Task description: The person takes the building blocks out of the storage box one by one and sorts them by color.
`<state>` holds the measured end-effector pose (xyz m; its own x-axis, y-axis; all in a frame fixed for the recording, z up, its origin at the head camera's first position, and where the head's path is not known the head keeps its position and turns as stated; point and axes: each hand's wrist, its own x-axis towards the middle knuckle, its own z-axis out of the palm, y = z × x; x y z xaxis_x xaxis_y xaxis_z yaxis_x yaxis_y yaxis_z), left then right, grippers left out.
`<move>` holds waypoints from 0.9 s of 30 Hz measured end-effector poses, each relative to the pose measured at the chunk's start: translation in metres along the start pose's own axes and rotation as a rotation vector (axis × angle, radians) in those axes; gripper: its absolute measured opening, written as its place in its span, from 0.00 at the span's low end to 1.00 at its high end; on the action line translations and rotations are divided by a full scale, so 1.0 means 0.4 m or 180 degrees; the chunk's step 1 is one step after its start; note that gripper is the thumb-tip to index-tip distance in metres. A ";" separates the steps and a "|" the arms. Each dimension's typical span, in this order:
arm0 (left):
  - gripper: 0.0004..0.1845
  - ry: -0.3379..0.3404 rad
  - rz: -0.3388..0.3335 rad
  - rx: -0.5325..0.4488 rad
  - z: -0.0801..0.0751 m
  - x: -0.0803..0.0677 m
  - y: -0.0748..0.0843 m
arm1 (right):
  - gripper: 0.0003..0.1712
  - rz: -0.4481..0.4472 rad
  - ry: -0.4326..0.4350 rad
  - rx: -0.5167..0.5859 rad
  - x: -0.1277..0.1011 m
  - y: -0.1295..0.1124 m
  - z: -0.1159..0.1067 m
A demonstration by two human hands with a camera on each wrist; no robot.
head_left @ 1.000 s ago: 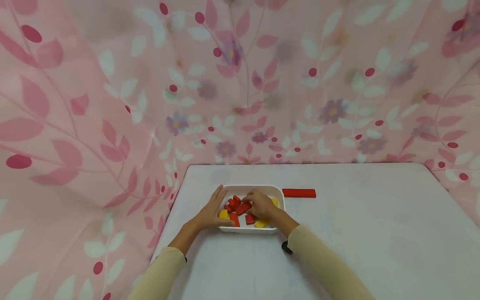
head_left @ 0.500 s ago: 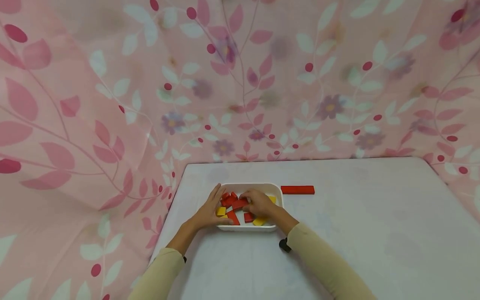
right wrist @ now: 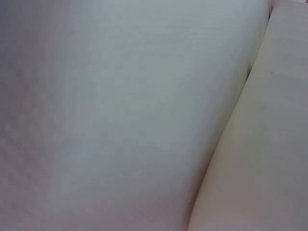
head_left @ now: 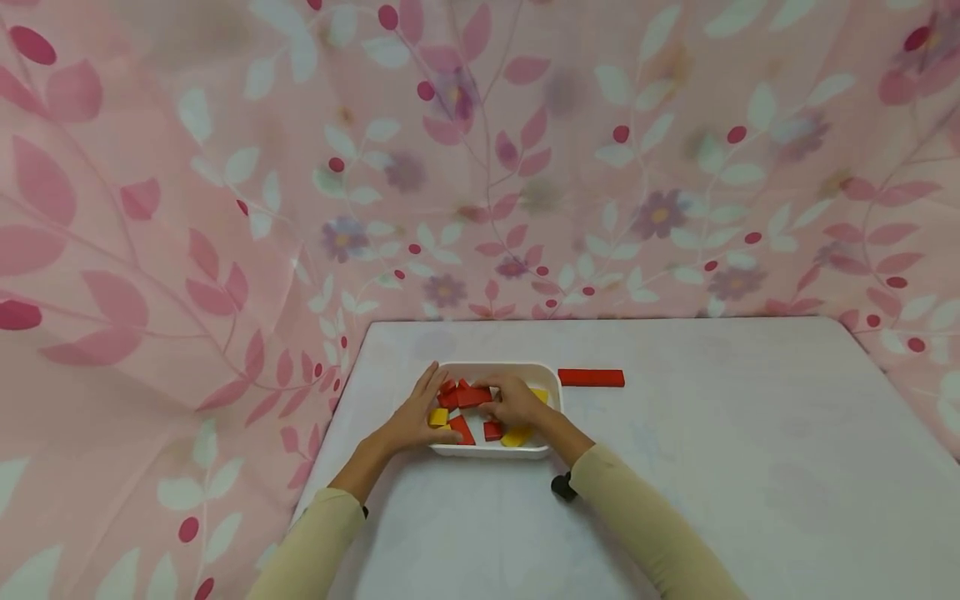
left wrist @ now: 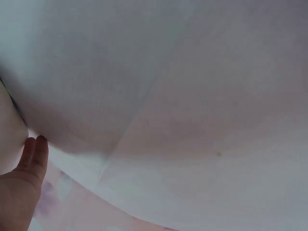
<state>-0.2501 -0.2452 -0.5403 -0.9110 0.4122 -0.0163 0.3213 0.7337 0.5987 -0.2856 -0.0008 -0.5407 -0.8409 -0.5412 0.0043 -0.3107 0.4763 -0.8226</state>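
A white tray (head_left: 491, 452) holding several red and yellow blocks stands on the table in the head view. My left hand (head_left: 411, 423) rests on its left end, fingers spread along the side and thumb over the front rim. In the left wrist view, straight fingers (left wrist: 38, 156) touch a pale surface. Inside the tray, my right hand (head_left: 519, 403) has curled fingers and holds a red block (head_left: 472, 398) by its right end. Beside the left thumb lie a yellow block (head_left: 438, 417) and a red block (head_left: 463, 431). Another red block (head_left: 492, 431) and a yellow one (head_left: 516, 437) lie below the right hand, which partly hides them.
A long red bar (head_left: 591, 378) lies on the table just right of the tray. The white tabletop (head_left: 712, 450) stretches to the right, and a pink floral cloth (head_left: 600, 167) hangs behind and to the left. A small black object (head_left: 564, 487) shows beside the right sleeve.
My right hand has shifted the red block slightly left and toward the back of the tray, turning it more level. The small red blocks beside it have shifted too. My left hand stays at the tray.
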 end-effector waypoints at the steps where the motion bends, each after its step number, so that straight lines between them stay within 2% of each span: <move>1: 0.64 0.0008 0.0008 -0.0002 -0.002 0.000 0.002 | 0.22 -0.0007 0.0028 0.0007 0.000 -0.002 0.000; 5: 0.65 0.0000 0.0006 0.0026 -0.009 -0.003 0.005 | 0.22 0.0024 0.0099 0.0030 -0.003 -0.004 0.006; 11: 0.66 -0.0137 -0.0009 0.0012 -0.009 -0.008 0.004 | 0.21 0.0169 0.0088 0.0054 -0.016 -0.001 0.012; 21: 0.69 -0.0200 -0.0114 0.0021 -0.012 -0.008 0.019 | 0.19 -0.0132 0.0182 -0.0424 -0.039 -0.039 -0.050; 24: 0.69 -0.0222 -0.0090 0.0180 -0.016 -0.005 0.020 | 0.19 -0.0189 0.0189 -0.0541 -0.051 -0.046 -0.072; 27: 0.70 -0.0222 -0.0082 0.0465 -0.027 -0.004 0.026 | 0.19 -0.0231 0.0199 -0.0602 -0.071 -0.051 -0.093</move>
<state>-0.2483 -0.2442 -0.5254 -0.9009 0.4249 -0.0888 0.3369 0.8133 0.4745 -0.2718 0.0309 -0.5028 -0.8372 -0.5376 0.0999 -0.4443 0.5623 -0.6974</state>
